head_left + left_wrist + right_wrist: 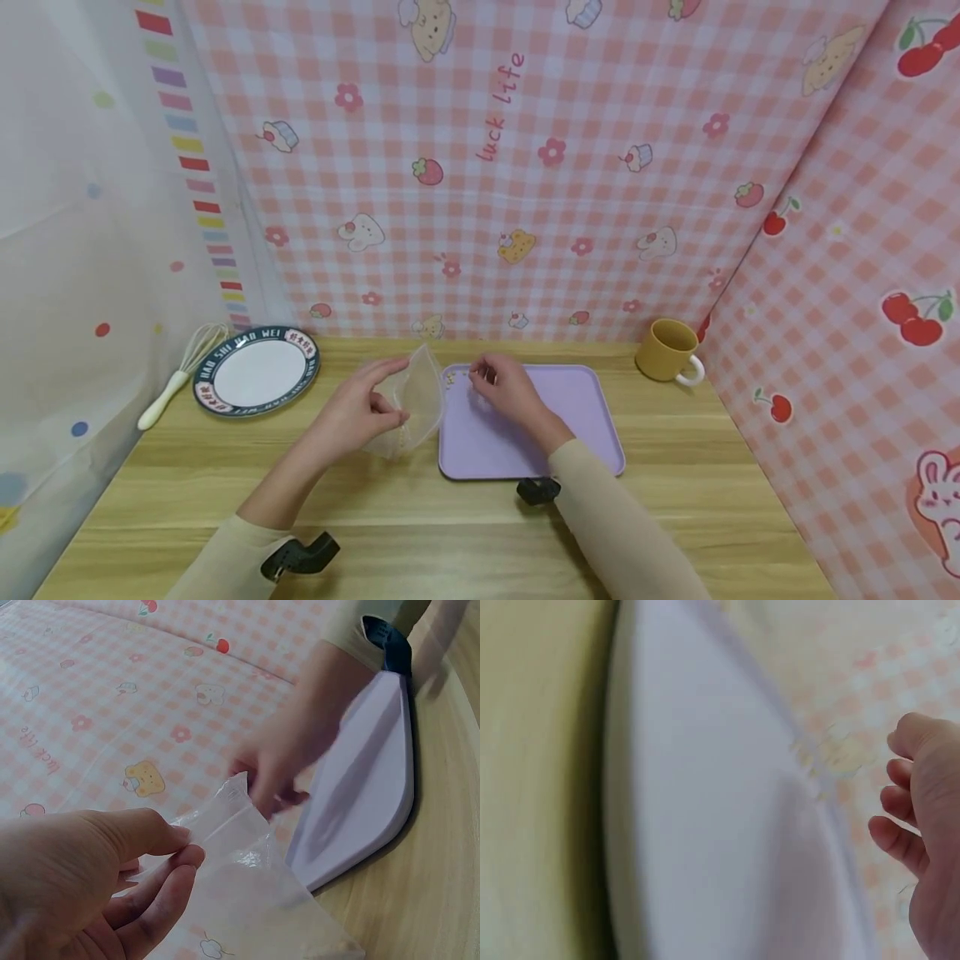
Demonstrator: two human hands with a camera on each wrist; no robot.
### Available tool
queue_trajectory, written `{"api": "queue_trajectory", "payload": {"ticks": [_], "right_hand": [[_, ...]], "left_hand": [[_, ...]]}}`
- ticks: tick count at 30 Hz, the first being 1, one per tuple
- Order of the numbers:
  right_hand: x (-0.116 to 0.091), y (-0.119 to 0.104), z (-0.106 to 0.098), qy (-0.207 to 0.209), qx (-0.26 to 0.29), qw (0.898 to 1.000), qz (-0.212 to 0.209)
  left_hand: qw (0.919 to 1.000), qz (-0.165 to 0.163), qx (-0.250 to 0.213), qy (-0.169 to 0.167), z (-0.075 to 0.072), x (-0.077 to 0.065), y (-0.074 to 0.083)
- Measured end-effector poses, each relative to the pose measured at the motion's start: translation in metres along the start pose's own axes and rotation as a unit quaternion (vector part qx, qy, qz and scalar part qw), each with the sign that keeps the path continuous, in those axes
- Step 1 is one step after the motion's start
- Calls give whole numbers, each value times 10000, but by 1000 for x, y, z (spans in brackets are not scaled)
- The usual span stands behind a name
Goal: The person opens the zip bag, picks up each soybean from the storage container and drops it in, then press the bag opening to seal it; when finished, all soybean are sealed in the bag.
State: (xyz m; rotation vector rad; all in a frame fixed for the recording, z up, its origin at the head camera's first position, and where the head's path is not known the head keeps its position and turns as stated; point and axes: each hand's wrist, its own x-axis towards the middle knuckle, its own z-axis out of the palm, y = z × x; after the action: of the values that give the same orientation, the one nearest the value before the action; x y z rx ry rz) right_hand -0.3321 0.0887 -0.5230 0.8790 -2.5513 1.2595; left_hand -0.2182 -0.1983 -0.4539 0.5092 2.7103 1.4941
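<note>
In the head view my left hand pinches a clear plastic zip bag by its side, thumb against fingers. Small yellowish pieces show low in the bag, which tilts with its mouth toward the tray. The lilac tray lies flat just right of it, and a few small yellow pieces sit in its far left corner. Over that end of the tray hovers my right hand, fingers loosely bent. The right wrist view shows this hand with nothing visible at its fingertips.
A white plate with a dark patterned rim lies at the back left, beside a whisk with a pale handle. At the back right stands a yellow mug. Checked cloth hangs behind the wooden table.
</note>
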Motion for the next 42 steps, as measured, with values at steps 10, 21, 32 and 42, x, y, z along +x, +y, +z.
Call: {"api": "queue_trajectory", "payload": {"ticks": [10, 21, 32, 42], "right_hand": [[-5, -56, -11, 634, 769, 9916, -824], [-4, -87, -5, 447, 648, 9861, -1465], [1, -94, 4, 269, 266, 9833, -1780], [3, -96, 5, 232, 127, 9841, -1759]], "left_hand": [[10000, 8, -76, 11, 1, 0, 0], [9999, 28, -131, -3, 1, 1, 0], [9999, 6, -115, -19, 0, 0, 0], [10000, 74, -32, 18, 0, 1, 0]]}}
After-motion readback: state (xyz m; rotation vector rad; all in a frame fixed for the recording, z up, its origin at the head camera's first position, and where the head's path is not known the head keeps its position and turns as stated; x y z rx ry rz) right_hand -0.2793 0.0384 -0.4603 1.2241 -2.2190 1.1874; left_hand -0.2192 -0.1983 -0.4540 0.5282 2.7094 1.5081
